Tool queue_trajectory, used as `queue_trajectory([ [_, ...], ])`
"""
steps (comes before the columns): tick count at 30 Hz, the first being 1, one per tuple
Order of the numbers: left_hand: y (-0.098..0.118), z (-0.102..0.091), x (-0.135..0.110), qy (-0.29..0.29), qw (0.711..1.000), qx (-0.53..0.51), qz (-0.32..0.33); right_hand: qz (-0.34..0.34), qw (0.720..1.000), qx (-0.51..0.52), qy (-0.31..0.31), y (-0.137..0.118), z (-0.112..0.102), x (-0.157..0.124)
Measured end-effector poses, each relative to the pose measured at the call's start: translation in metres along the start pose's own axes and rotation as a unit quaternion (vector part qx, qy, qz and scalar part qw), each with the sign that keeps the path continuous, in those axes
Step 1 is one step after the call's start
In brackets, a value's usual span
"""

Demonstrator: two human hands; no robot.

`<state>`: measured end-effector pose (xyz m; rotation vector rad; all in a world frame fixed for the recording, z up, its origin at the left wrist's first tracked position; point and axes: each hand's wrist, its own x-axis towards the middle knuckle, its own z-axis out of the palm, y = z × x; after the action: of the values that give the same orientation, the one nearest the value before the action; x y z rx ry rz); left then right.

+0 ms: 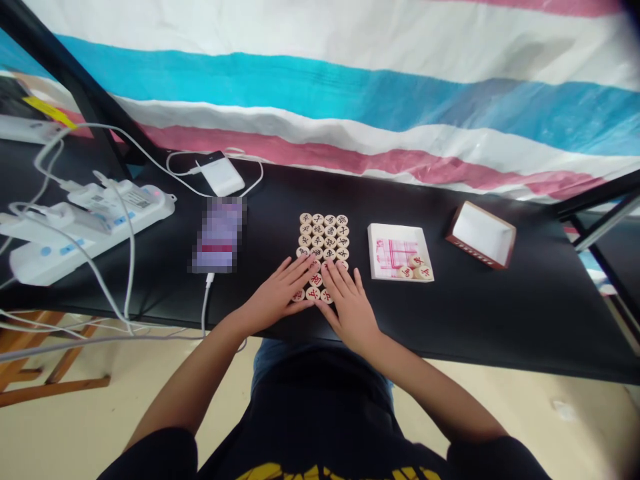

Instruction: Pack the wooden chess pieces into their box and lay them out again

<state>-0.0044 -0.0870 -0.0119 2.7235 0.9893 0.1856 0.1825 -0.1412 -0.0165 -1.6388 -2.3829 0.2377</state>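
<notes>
Round wooden Chinese chess pieces with red and black characters lie flat in a tight block on the black table. My left hand rests palm down on the block's lower left, fingers spread over several pieces. My right hand lies the same way on its lower right, its fingertips on or among the pieces. Some pieces are hidden under both hands. The two hands nearly touch at the thumbs. Neither hand is closed around anything.
To the right stand a white box tray with a pink print holding several pieces and a brown-edged white box part. To the left lie a blurred phone on a cable, a white power bank and a cabled power strip. A striped sheet hangs behind.
</notes>
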Motion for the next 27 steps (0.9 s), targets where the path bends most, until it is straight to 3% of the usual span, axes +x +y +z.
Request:
queue_trajectory([
  [27,-0.0067,0.0016,-0.0035,0.018,0.994,-0.109,-0.018,0.019,0.995,0.091,0.021,0.005,-0.0059,-0.003],
])
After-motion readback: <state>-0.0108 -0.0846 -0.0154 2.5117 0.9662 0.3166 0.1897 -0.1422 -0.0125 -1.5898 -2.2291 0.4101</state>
